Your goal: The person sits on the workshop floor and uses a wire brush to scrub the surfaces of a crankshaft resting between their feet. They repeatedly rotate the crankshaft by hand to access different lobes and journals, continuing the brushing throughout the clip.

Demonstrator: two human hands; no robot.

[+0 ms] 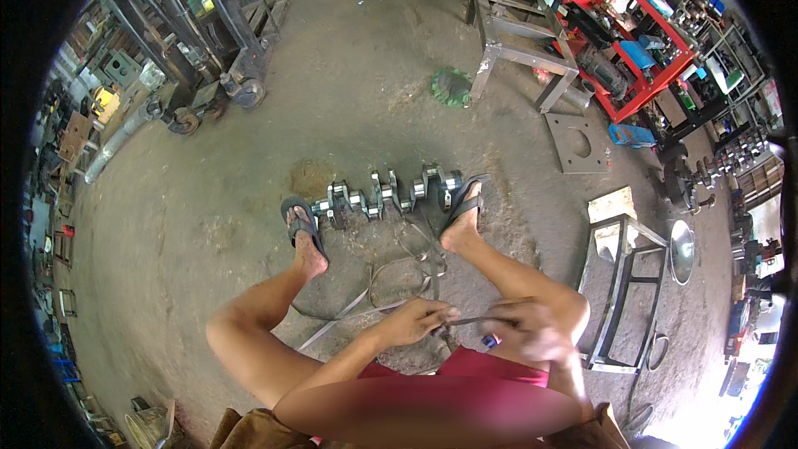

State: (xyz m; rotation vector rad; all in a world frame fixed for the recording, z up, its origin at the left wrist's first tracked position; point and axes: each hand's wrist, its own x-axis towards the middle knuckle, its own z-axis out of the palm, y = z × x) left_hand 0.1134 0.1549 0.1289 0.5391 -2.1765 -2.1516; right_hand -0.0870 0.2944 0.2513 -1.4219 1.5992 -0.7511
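Now the dark, flat strap (pixel 475 320) runs crosswise between left hand (pixel 414 321) and right hand (pixel 532 329); left fingers (pixel 442 313) pinch it, right ones too blurred to tell. Beyond the fingertips, a knobbly, shiny metal crankshaft (pixel 386 192) lies crosswise too.

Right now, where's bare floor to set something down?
The floor is bare left of the crankshaft, and beyond it, between the dark machine and the green-rimmed circle. It's crowded nearer you, where straps lie looped, and around the red rack.

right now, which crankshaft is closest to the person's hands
The crankshaft lying on the floor between the sandaled feet; the other crankshaft is off at the far right.
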